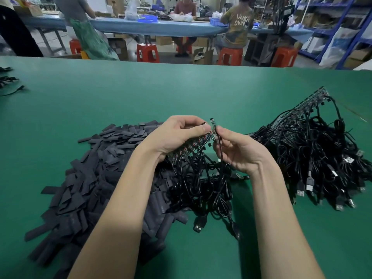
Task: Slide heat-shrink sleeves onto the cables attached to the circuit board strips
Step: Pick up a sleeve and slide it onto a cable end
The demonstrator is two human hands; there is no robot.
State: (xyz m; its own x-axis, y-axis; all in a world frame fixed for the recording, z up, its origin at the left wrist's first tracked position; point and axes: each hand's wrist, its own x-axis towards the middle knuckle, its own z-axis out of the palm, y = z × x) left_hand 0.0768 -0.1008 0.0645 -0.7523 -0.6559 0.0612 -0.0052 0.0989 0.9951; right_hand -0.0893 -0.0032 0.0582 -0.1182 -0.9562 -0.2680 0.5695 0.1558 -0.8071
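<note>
Sleeves heap nearest, on green table. Left hand grips strip, partly hidden; right hand pinches its end cable. Workers' benches behind, blurred.

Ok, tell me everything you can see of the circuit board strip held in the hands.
The circuit board strip is a long, narrow dark board with small red parts along it. It slants up from lower left to upper right above the green table. The left hand grips it mid-length; the right hand pinches near its upper end. Black cables hang from its lower edge onto the table.
</note>
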